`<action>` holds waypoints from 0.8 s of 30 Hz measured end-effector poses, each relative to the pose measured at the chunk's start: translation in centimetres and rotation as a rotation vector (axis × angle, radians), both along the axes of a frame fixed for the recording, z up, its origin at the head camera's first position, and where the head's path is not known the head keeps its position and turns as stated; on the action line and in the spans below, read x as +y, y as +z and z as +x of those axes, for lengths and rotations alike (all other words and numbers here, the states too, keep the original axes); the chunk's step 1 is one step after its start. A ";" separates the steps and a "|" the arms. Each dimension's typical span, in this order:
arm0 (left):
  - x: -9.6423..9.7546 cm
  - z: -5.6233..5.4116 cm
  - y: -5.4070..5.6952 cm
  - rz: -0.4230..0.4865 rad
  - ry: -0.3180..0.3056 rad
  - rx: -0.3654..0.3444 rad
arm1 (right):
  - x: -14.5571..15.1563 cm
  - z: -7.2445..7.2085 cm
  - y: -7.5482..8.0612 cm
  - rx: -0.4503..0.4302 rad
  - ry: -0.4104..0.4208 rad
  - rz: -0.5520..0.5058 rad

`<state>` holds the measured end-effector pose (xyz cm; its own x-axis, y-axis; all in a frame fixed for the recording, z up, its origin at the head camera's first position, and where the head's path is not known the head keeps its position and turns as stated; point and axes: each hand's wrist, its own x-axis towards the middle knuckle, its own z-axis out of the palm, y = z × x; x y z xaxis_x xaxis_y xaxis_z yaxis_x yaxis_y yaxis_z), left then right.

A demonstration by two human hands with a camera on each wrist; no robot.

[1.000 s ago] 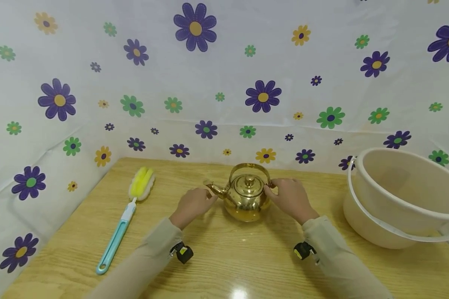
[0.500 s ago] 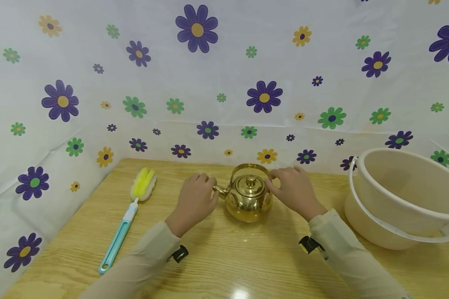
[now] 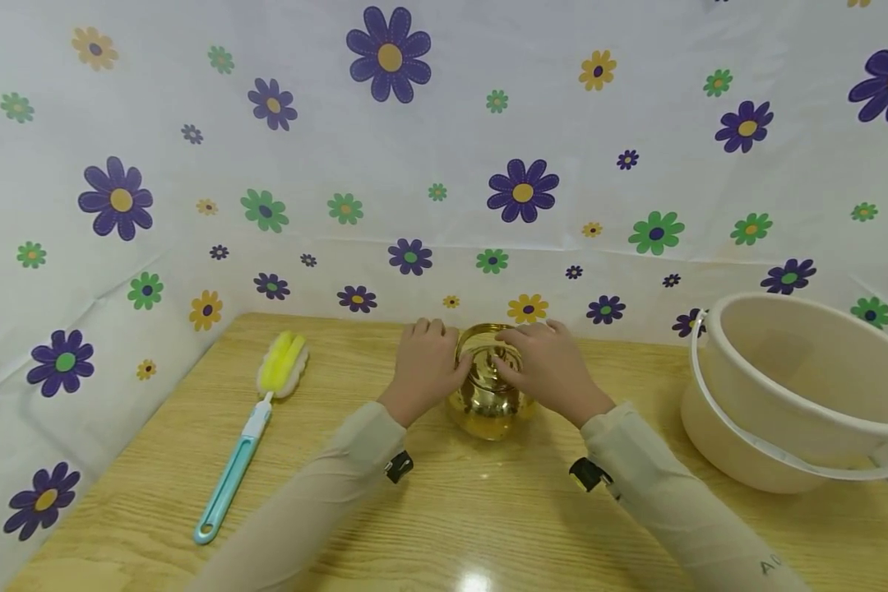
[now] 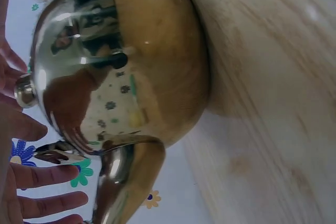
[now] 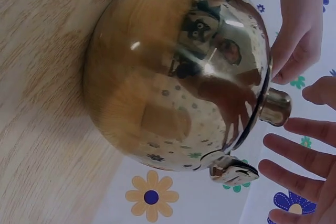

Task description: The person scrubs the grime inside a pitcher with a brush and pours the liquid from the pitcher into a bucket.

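Observation:
A shiny brass-coloured kettle (image 3: 488, 415) stands upright on the table, its handle raised and its lid on. Over its left side is my left hand (image 3: 427, 362), which hides the spout in the head view. The left wrist view shows the spout (image 4: 123, 177) beside that hand's straight, spread fingers (image 4: 47, 176). My right hand (image 3: 551, 366) reaches over the lid from the right. Its extended fingers (image 5: 299, 153) are close to the lid knob (image 5: 276, 107); whether one touches it I cannot tell. Neither hand grips anything.
On the left of the wooden table (image 3: 326, 526) lies a brush (image 3: 240, 456) with a turquoise handle and yellow-and-white sponge head. A large beige bucket (image 3: 755, 436) with a white handle stands at the right. A white flowered cloth (image 3: 444, 140) hangs behind.
My left hand has left the spout tip and moved right, up beside the lid. My right hand has moved left from the kettle's right side to above the lid. The kettle stays put.

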<state>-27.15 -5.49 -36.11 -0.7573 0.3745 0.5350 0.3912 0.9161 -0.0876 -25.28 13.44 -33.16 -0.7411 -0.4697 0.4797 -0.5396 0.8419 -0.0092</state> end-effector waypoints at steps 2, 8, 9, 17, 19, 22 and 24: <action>0.2 -0.3 -0.4 -0.014 0.025 -0.024 | -0.2 -0.2 -0.2 -0.004 0.006 0.026; 0.6 -0.8 -1.2 -0.029 0.064 -0.052 | -0.4 -0.5 -0.5 -0.003 0.039 0.062; 0.6 -0.8 -1.3 -0.026 0.064 -0.045 | -0.4 -0.6 -0.5 -0.003 0.043 0.064; 0.6 -1.0 -1.6 -0.026 0.069 -0.018 | -0.5 -1.0 -0.9 0.016 0.082 0.087; 0.6 -1.1 -1.7 -0.031 0.065 -0.005 | -0.6 -1.2 -0.9 0.023 0.093 0.094; 0.6 -1.2 -1.8 -0.040 0.056 0.022 | -0.6 -1.3 -0.8 0.034 0.107 0.107; 0.5 -1.2 -1.8 -0.047 0.052 0.041 | -0.6 -1.4 -0.7 0.040 0.114 0.121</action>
<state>-28.37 -4.99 -37.92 -0.7545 0.3607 0.5483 0.3383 0.9297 -0.1460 -26.70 12.82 -33.90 -0.6610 -0.6058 0.4429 -0.6297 0.7688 0.1117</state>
